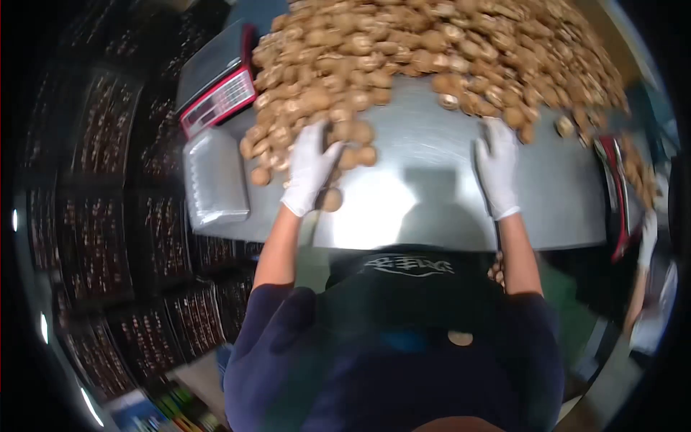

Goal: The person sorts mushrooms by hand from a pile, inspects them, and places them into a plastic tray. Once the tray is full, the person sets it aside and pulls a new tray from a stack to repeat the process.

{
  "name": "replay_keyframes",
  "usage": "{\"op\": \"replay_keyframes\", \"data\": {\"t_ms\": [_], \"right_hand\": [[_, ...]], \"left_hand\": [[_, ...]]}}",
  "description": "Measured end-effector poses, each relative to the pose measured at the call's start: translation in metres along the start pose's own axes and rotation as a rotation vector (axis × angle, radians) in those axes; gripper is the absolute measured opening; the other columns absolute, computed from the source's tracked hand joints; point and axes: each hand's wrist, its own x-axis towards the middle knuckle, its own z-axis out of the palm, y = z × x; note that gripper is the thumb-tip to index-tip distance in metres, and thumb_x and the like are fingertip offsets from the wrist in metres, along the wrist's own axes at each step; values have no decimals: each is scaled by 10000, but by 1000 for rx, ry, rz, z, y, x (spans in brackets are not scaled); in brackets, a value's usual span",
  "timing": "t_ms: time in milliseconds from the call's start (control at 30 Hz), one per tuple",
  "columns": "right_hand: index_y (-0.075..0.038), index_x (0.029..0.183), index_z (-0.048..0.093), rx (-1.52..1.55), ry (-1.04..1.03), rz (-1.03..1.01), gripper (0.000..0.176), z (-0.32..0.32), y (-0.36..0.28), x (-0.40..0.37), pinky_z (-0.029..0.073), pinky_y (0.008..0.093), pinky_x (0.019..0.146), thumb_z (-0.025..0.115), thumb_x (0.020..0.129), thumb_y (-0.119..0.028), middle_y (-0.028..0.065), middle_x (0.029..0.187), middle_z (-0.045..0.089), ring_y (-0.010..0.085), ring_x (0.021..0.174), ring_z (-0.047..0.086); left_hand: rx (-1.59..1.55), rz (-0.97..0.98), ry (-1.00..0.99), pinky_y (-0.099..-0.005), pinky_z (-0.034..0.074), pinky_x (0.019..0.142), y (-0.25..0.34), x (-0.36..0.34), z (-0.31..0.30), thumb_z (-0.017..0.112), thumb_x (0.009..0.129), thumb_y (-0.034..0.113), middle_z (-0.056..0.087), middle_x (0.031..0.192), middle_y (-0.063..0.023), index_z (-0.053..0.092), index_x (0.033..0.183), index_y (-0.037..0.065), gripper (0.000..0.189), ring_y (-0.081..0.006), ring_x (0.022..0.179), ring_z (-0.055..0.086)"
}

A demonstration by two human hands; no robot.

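Observation:
Brown mushrooms lie in a big heap across the far side of a shiny metal table. My left hand, in a white glove, rests at the left edge of the heap with its fingers stretched forward and thumb apart. Several mushrooms touch or lie close to it, and one loose mushroom sits by the wrist. On the other side, my right hand, also gloved in white, lies open with its fingertips against the near edge of the heap. Motion blurs the fingertips of both hands slightly.
A red-framed scale and stacked clear plastic trays stand at the left. Dark crates of small items line the far left. At the right are another red-edged device and another person's gloved hand.

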Motion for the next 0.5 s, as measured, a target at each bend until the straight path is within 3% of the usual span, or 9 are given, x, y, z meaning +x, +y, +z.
{"op": "replay_keyframes", "data": {"t_ms": [67,167,233,267,300,333,467,500], "right_hand": [[-26,1292,513,-192,-8,-5,544,4,6,26,401,443,954,654,781,-147,201,1282,514,357,1197,479],[-79,1346,486,-317,-51,-57,573,39,36,38,402,457,947,653,808,-183,155,1328,474,331,1239,444],[-64,1271,548,-341,-47,-90,496,39,30,43,409,430,960,682,809,-183,135,1283,514,318,1194,475],[-64,1271,548,-373,-47,-82,496,39,24,41,409,430,960,682,809,-183,135,1283,514,318,1194,475],[-51,1233,569,-241,-24,-68,473,41,28,40,410,412,963,704,797,-173,138,1245,537,314,1166,494],[-37,1195,590,-115,2,-49,450,40,34,39,410,395,967,726,785,-164,140,1206,561,311,1137,512],[-19,1182,590,182,26,194,503,36,27,34,415,374,972,783,740,-165,150,1162,582,297,1115,535],[-18,1192,584,170,20,189,515,35,24,34,415,373,975,782,736,-152,148,1164,581,296,1121,534]], "left_hand": [[4,-44,81,-455,446,900,-22,1,-10,640,817,185,610,1086,-185,589,1108,16,340,-366,1015,568],[562,-79,360,-448,447,878,-63,-1,-69,634,796,179,606,1077,-174,590,1086,20,333,-346,1034,562],[858,-437,339,-437,476,840,-92,-21,-96,622,790,157,620,995,-163,609,1000,24,248,-319,998,587],[872,-657,134,-416,510,770,-133,-38,-106,598,796,108,640,921,-163,624,932,20,164,-320,909,625],[994,-505,115,-407,527,716,-161,-59,-109,572,804,70,650,847,-156,631,853,30,87,-325,831,648],[880,-390,192,-418,524,719,-173,-72,-110,587,802,76,641,817,-157,636,825,38,66,-341,802,642],[730,-690,102,-423,522,701,-154,-53,-127,716,760,198,683,805,-165,675,820,35,178,-357,770,664],[667,-677,159,-419,523,700,-168,-61,-128,737,748,221,692,815,-162,685,832,40,207,-347,769,672]]}}
